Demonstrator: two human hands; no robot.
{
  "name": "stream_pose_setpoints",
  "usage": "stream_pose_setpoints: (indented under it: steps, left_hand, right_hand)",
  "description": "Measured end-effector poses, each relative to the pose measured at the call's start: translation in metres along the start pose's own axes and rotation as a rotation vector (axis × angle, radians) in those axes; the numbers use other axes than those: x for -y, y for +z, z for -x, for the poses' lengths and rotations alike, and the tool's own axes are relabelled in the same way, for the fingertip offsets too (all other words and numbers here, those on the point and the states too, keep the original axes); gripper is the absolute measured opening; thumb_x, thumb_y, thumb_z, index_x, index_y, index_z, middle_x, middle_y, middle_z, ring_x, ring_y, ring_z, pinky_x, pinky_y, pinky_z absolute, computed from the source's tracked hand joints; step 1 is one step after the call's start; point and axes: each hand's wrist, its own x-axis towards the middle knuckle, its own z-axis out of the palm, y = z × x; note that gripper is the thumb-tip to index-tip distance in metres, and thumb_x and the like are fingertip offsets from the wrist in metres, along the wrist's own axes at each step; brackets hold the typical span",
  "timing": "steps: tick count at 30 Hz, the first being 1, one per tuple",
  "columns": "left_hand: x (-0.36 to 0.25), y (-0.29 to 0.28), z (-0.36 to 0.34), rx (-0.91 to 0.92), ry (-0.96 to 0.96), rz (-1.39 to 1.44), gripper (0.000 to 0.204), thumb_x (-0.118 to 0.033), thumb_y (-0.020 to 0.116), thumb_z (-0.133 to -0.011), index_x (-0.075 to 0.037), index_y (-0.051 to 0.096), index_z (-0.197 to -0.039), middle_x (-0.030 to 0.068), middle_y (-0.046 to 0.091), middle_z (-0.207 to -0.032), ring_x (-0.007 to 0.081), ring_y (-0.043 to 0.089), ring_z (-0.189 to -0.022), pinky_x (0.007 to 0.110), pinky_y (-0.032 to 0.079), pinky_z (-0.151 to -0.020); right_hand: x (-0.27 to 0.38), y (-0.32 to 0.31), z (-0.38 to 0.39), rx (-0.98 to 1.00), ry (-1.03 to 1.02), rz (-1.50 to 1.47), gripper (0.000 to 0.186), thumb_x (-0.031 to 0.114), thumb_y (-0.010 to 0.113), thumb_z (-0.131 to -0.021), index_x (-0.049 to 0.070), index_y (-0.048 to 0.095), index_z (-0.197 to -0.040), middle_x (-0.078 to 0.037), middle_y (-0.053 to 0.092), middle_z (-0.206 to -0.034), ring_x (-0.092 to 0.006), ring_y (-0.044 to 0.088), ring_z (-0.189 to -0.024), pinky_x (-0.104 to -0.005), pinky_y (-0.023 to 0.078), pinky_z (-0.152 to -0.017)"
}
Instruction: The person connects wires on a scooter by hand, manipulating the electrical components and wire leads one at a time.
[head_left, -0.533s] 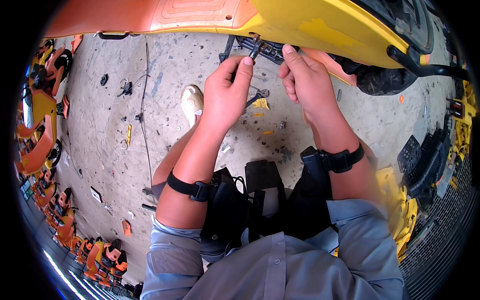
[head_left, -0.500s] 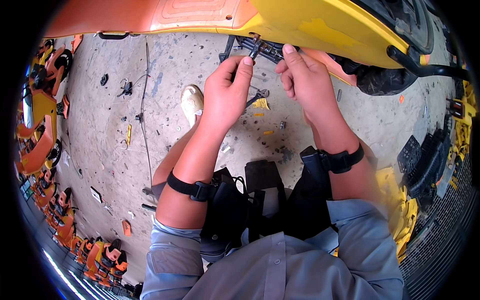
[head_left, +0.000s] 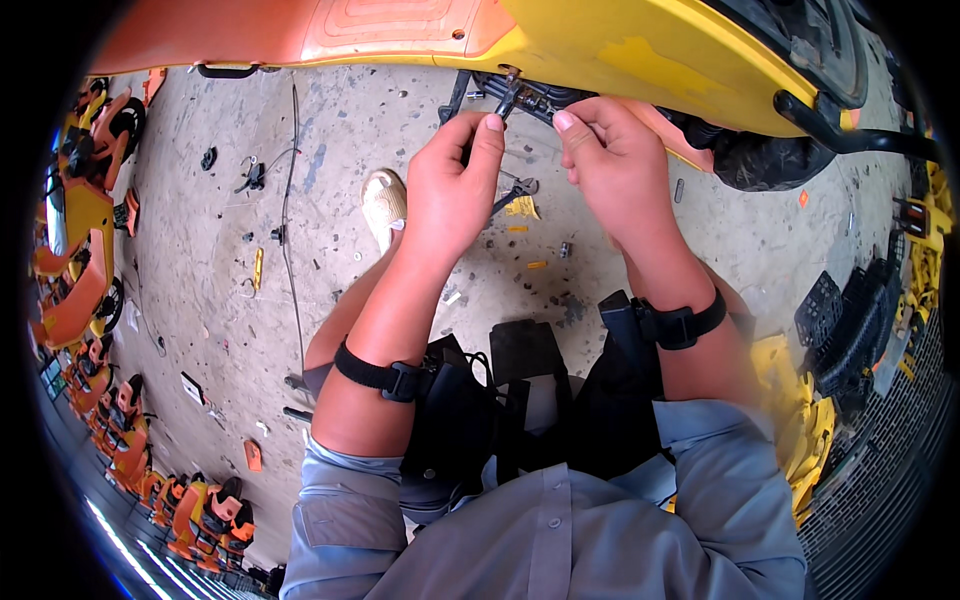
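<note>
Under the lower edge of a yellow and orange vehicle body panel [head_left: 590, 60], both my hands are raised close together. My left hand [head_left: 455, 180] is closed, its thumb and forefinger pinching a short, shiny metal rod-shaped piece [head_left: 509, 98]. A dark metal part [head_left: 538, 104] slants from beside that piece toward my right hand [head_left: 615, 150]. The right thumb and forefinger are closed at that part's near end; the exact grip is partly hidden. Below the hands appears an adjustable wrench [head_left: 524, 187], its handle partly behind my left hand.
Small parts and yellow scraps [head_left: 520, 207] litter the concrete floor [head_left: 210, 250]. A black cable [head_left: 290, 180] runs along it at left. Orange vehicles [head_left: 85, 240] line the left side. Black plastic parts [head_left: 850, 310] and yellow panels [head_left: 800, 430] lie at right.
My right hand has come slightly down and left, its thumb and forefinger now closed at the end of the dark metal part. The left hand stays nearly still.
</note>
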Motion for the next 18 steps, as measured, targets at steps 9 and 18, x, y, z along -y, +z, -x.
stream_pose_setpoints:
  steps: [9,18]
  left_hand:
    - [-0.004,0.000,0.000,0.083,-0.153,0.080,0.035,-0.035,0.055,-0.105,-0.003,0.070,-0.102,-0.0050,0.052,-0.071,0.0047,0.042,-0.064,0.021,0.035,-0.057]
    - [-0.008,-0.011,-0.008,0.180,-0.254,0.156,0.038,-0.037,0.055,-0.105,-0.002,0.070,-0.098,-0.0041,0.051,-0.065,0.0052,0.042,-0.058,0.023,0.036,-0.054]
  right_hand:
    - [-0.005,0.002,0.001,-0.161,-0.464,0.384,0.013,0.011,0.072,-0.093,0.000,0.069,-0.100,-0.006,0.067,-0.077,-0.0121,0.062,-0.067,-0.0260,0.049,-0.063]
    - [-0.005,0.003,0.002,-0.177,-0.563,0.470,0.016,0.002,0.069,-0.084,0.007,0.069,-0.099,-0.012,0.072,-0.090,-0.0334,0.069,-0.080,-0.0393,0.056,-0.069]
